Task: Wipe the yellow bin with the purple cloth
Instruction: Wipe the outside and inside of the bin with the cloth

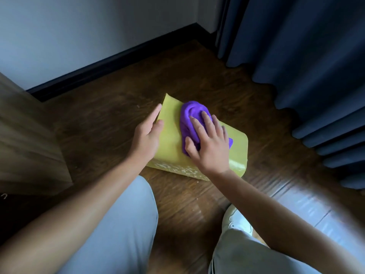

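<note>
The yellow bin (pixel 169 139) lies on its side on the wooden floor, one broad flat face turned up. A bunched purple cloth (pixel 190 117) rests on that face. My right hand (pixel 209 143) presses flat on the cloth, fingers spread over it and thumb tucked at its near edge. My left hand (pixel 147 135) grips the bin's left edge, fingers down its side and thumb on top. The bin's near side shows a pale speckled patch.
A wooden cabinet (pixel 25 139) stands close on the left. A white wall with a dark skirting board (pixel 110 62) runs behind. Blue curtains (pixel 308 62) hang to the floor on the right. My knees and a white shoe (pixel 235 220) are in front.
</note>
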Motion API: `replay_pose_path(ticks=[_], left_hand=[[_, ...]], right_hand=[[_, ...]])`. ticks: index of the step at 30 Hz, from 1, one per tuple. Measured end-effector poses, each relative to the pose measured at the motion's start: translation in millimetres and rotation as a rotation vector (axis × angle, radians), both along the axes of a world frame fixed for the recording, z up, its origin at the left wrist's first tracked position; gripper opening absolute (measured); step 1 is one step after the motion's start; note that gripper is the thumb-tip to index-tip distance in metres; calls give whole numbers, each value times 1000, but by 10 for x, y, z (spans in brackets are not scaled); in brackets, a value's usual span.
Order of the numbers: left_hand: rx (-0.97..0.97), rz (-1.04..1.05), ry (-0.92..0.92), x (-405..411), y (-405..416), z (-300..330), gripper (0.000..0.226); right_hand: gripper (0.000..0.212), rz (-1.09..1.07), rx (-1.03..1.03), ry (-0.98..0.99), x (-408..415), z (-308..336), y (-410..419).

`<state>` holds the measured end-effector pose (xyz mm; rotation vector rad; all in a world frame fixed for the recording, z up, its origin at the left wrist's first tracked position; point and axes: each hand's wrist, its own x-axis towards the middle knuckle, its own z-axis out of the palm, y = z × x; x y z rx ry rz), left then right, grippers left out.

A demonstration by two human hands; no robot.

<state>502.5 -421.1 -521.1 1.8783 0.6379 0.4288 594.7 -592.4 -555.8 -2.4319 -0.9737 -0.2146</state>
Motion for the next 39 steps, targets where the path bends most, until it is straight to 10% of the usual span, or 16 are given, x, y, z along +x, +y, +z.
replay_pose_path(ticks=[25,39], left_hand=[[6,-33,22,-8,-18,53,46],[-11,32,-5,148,-203,57,46]], right_hand=[[50,-885,395,750,434,-345,-1299],[61,137,-41,-47,-191,393,-33]])
